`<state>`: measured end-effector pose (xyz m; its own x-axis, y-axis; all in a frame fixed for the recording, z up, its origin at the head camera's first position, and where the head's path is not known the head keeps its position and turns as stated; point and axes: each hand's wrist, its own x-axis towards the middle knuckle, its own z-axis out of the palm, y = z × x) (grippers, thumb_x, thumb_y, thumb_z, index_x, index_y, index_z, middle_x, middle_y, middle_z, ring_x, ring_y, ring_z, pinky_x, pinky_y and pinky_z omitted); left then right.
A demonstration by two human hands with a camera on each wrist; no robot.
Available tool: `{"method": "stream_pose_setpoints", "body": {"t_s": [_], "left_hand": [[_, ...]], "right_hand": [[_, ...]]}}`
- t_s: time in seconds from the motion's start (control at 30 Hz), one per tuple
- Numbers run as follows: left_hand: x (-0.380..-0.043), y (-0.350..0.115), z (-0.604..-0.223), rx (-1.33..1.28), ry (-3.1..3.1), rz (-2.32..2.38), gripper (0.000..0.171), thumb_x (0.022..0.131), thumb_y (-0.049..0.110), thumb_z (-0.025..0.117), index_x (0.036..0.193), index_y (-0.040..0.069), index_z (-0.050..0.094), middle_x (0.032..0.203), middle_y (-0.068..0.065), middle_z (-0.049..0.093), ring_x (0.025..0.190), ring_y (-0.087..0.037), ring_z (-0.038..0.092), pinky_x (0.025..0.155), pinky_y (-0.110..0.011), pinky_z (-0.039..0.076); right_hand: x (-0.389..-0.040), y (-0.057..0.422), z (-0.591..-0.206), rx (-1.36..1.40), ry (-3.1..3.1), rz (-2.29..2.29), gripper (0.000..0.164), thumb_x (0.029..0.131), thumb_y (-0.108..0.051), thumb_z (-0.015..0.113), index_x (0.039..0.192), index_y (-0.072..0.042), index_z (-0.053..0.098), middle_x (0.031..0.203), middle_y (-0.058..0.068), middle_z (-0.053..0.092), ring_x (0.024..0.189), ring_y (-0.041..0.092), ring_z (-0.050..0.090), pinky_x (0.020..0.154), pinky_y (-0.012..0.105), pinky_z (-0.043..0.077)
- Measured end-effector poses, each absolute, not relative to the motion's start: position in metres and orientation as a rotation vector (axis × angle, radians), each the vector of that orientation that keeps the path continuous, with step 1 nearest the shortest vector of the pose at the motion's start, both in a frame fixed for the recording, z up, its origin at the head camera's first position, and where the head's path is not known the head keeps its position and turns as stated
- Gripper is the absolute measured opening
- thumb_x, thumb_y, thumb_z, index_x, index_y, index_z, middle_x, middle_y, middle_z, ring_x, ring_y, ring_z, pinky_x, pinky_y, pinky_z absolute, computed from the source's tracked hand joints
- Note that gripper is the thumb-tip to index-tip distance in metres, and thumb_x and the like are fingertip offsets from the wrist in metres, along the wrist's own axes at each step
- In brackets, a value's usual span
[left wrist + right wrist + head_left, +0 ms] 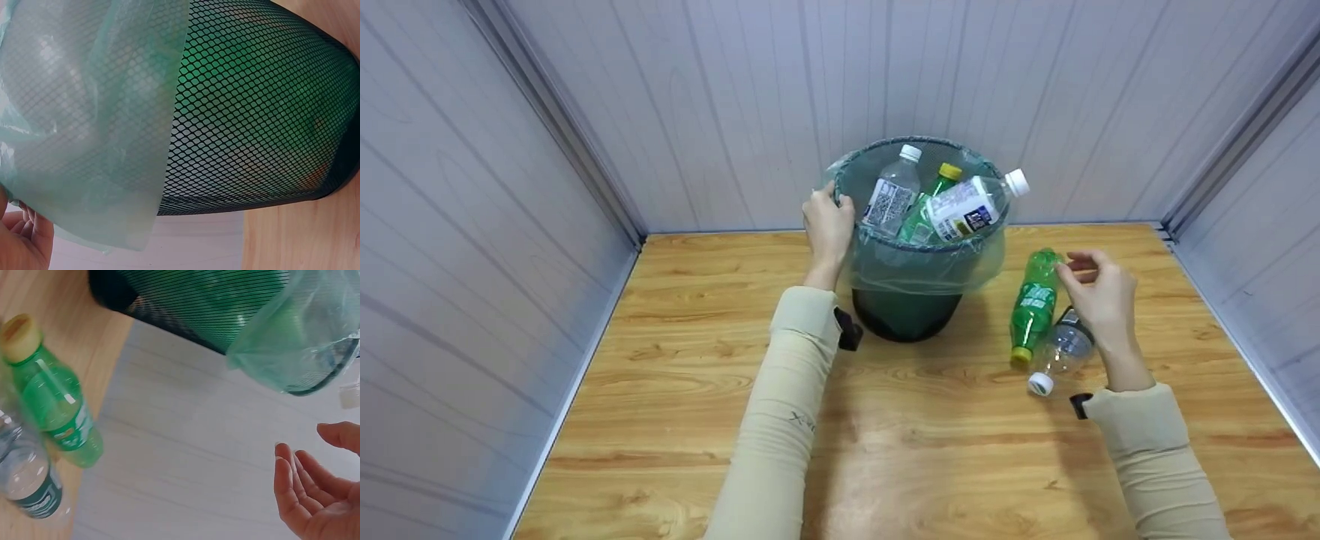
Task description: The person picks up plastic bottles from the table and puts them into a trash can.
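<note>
My left hand (829, 223) grips the rim of a black mesh waste bin (904, 315), thumb and fingers over the edge of its pale green liner bag (107, 140). Inside the bin, a clear bottle with a white cap (894, 196), a green bottle with a yellow cap (919, 219) and a labelled bottle (964, 210) lean above or near the rim. My right hand (1102, 296) holds nothing, its fingers loosely bent and apart from the thumb. In the head view it overlaps the area beside a green bottle (1035, 304) and a clear bottle (1065, 346) lying on the floor.
The wood-look floor (690, 390) is enclosed by pale panel walls (720, 112) at the back and both sides. The bin stands close to the back wall. One labelled bottle's white cap (1017, 182) juts out past the bin's right rim.
</note>
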<state>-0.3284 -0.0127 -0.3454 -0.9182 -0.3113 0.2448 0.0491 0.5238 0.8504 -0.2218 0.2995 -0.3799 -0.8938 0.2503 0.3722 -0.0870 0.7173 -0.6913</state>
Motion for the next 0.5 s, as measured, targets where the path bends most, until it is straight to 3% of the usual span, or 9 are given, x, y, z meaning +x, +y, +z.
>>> {"method": "stream_pose_setpoints", "body": {"t_s": [0.07, 0.2, 0.33, 0.43, 0.5], "left_hand": [[-0.329, -0.013, -0.345, 0.224, -2.406, -1.343, 0.036, 0.086, 0.012, 0.052, 0.120, -0.001, 0.053, 0.119, -0.015, 0.053, 0.105, -0.020, 0.053, 0.085, -0.030, 0.043], [-0.329, -0.013, -0.345, 0.225, -2.401, -1.342, 0.036, 0.086, 0.011, 0.052, 0.119, -0.001, 0.054, 0.118, -0.014, 0.053, 0.102, -0.019, 0.054, 0.084, -0.029, 0.043], [-0.328, -0.012, -0.344, 0.220, -2.391, -1.353, 0.036, 0.086, 0.012, 0.051, 0.119, -0.001, 0.054, 0.118, -0.014, 0.054, 0.095, -0.016, 0.057, 0.080, -0.028, 0.045], [-0.328, -0.013, -0.345, 0.217, -2.393, -1.357, 0.035, 0.087, 0.012, 0.051, 0.120, -0.001, 0.054, 0.119, -0.014, 0.054, 0.098, -0.018, 0.057, 0.080, -0.028, 0.045], [-0.328, -0.013, -0.345, 0.216, -2.392, -1.364, 0.035, 0.087, 0.012, 0.051, 0.120, -0.001, 0.053, 0.119, -0.014, 0.053, 0.098, -0.018, 0.057, 0.080, -0.028, 0.045]], "right_hand": [[-0.221, 0.304, -0.384, -0.133, -2.508, 1.020, 0.032, 0.084, -0.017, 0.058, 0.105, 0.008, 0.057, 0.094, 0.023, 0.061, 0.080, 0.033, 0.059, 0.057, 0.006, 0.036], [-0.219, 0.314, -0.393, -0.164, -2.571, 0.988, 0.036, 0.085, -0.018, 0.057, 0.108, 0.009, 0.055, 0.095, 0.026, 0.060, 0.081, 0.036, 0.060, 0.055, 0.009, 0.037], [-0.221, 0.323, -0.404, -0.222, -2.622, 0.976, 0.043, 0.085, -0.022, 0.056, 0.112, 0.010, 0.051, 0.099, 0.028, 0.058, 0.083, 0.038, 0.059, 0.064, 0.029, 0.047], [-0.222, 0.331, -0.413, -0.278, -2.661, 0.970, 0.048, 0.085, -0.023, 0.056, 0.116, 0.012, 0.047, 0.104, 0.031, 0.054, 0.088, 0.040, 0.056, 0.074, 0.045, 0.044], [-0.222, 0.337, -0.418, -0.333, -2.699, 0.960, 0.052, 0.085, -0.024, 0.055, 0.119, 0.013, 0.042, 0.109, 0.032, 0.050, 0.093, 0.042, 0.053, 0.079, 0.048, 0.041]]}}
